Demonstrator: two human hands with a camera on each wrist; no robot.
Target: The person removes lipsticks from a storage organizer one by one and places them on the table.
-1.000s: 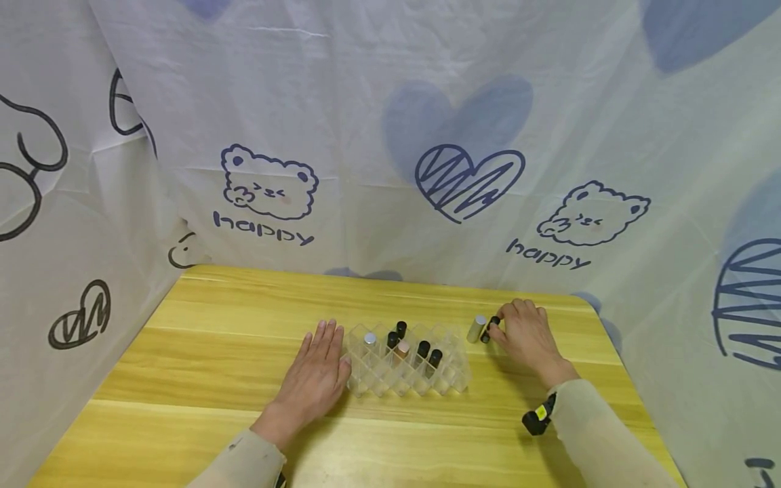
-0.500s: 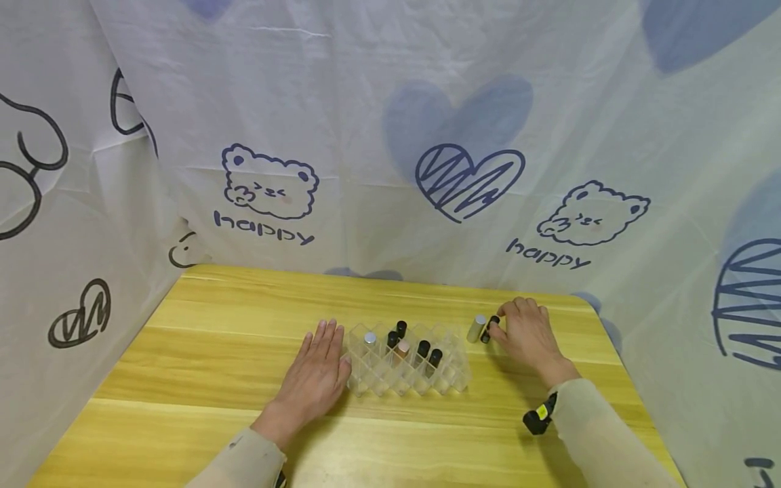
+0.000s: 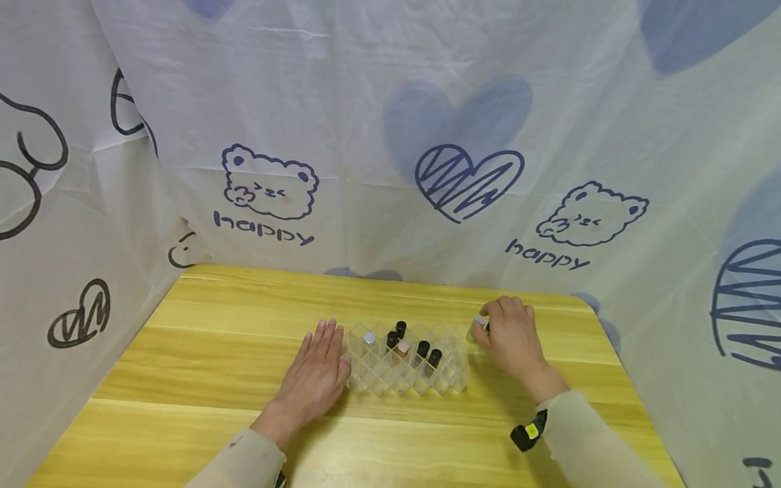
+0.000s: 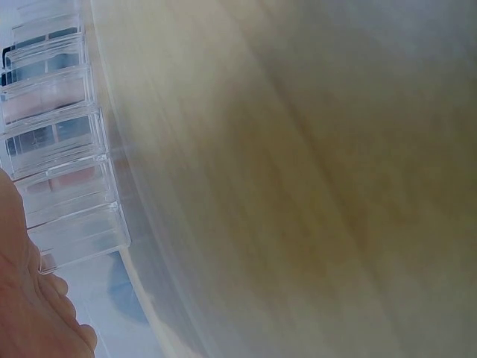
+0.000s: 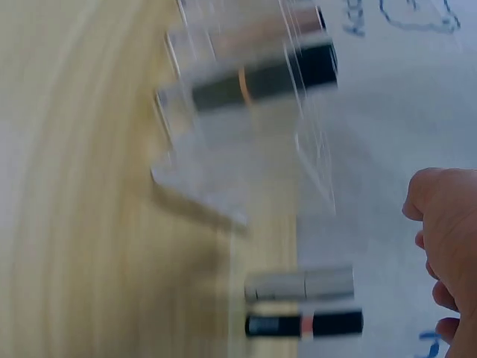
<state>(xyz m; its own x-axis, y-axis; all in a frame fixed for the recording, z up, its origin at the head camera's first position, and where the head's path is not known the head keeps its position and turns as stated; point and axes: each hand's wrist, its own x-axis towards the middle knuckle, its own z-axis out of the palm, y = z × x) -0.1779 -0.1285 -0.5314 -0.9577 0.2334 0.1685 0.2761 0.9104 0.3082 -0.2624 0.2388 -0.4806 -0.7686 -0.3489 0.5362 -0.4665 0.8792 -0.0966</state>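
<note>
The right grip point(image 3: 515, 339) is hovering empty near the silver tube point(image 5: 299, 284), which is looking light, stiff and slippery, best pinched near its top, while the left grip point(image 3: 314, 373) is lying relaxed.

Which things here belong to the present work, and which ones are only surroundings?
Seem part of the work:
clear rack
tubes in the rack
silver tube and black tube outside it
right hand, over those two
left hand, beside the rack

Surroundings only:
wooden table
printed cloth
black device on the right wrist
</note>
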